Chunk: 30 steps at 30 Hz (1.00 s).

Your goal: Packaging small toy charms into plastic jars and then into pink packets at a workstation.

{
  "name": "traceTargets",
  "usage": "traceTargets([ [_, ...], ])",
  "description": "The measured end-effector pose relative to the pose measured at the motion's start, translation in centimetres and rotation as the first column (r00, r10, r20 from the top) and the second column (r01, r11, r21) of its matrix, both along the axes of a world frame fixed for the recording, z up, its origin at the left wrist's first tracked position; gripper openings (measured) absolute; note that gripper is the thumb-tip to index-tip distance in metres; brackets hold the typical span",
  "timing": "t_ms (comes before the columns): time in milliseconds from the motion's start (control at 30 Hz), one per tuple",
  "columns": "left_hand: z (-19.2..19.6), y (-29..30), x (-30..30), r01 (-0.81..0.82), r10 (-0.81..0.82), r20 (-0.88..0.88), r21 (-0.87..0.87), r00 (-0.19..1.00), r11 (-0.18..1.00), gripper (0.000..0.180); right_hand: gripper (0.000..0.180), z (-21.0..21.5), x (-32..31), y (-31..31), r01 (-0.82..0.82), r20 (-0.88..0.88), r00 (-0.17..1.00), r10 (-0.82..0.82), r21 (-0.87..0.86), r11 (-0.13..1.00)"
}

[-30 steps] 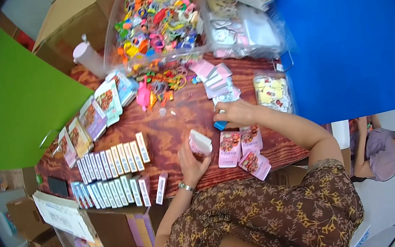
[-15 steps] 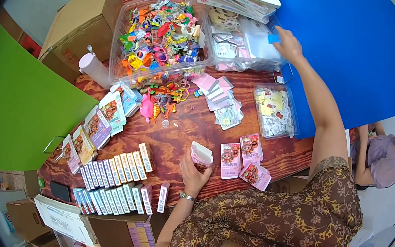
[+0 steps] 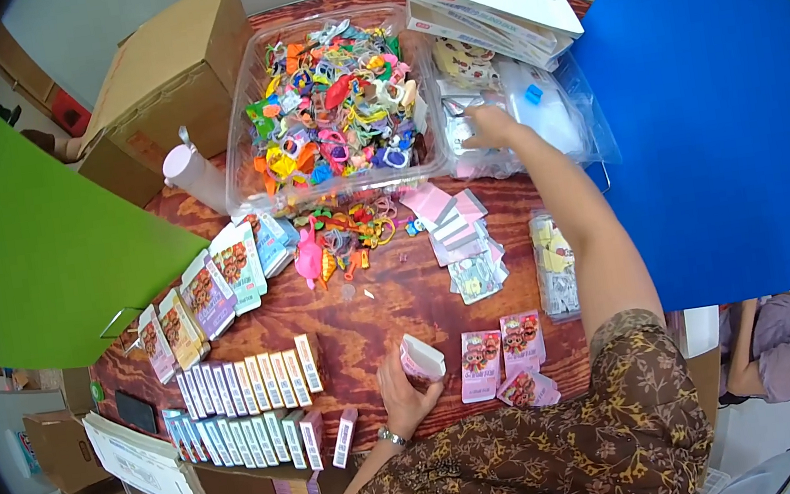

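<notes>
My left hand (image 3: 403,392) is closed round a small pink carton (image 3: 423,357), whose open top shows a white inside. My right hand (image 3: 493,126) reaches over a clear bin at the back, its fingers apart and touching silver-and-white packets (image 3: 462,124). Beside that hand, a small blue piece (image 3: 533,94) lies on clear plastic bags (image 3: 544,120) in the same bin. Several pink printed cards (image 3: 481,366) lie right of the carton. A loose pile of pink and grey cards and small packets (image 3: 466,237) lies farther back.
A large clear tub (image 3: 235,153) holds colourful trinkets, with more spilled before it (image 3: 353,233). Small cartons (image 3: 243,385) stand in two rows at left, below fanned cards (image 3: 210,298). White trays (image 3: 492,1) stack at back right. A packet tub (image 3: 555,270) lies near my right forearm.
My right hand has moved left from beside the blue piece to the silver-and-white packets. The left hand still holds the pink carton. The whole view has shifted slightly.
</notes>
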<state>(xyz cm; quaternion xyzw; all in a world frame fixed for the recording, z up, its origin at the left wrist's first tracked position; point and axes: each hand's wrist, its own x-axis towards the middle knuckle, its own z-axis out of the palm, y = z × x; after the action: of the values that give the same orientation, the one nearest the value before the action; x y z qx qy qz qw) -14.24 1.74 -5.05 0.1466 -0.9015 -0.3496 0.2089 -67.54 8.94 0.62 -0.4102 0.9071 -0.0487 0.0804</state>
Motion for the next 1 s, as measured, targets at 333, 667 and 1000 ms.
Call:
traceTargets([
  [333,0.4,-0.4,0.0,0.009,-0.009,0.015,0.042,1.000,0.999,0.096,0.087,1.9,2.4,-3.8,0.043,-0.009,0.999,-0.042,0.344,0.938],
  [667,-0.3,-0.3,0.3,0.001,-0.002,0.034,0.030,0.999,1.000,0.094,0.080,-0.8,-1.1,-2.3,0.083,0.136,0.986,-0.093,0.078,0.993],
  [1000,-0.1,-0.4,0.3,-0.001,0.001,0.042,-0.009,0.999,1.000,0.098,0.072,1.4,-2.6,-1.5,-0.028,0.397,0.918,0.006,0.049,0.998],
])
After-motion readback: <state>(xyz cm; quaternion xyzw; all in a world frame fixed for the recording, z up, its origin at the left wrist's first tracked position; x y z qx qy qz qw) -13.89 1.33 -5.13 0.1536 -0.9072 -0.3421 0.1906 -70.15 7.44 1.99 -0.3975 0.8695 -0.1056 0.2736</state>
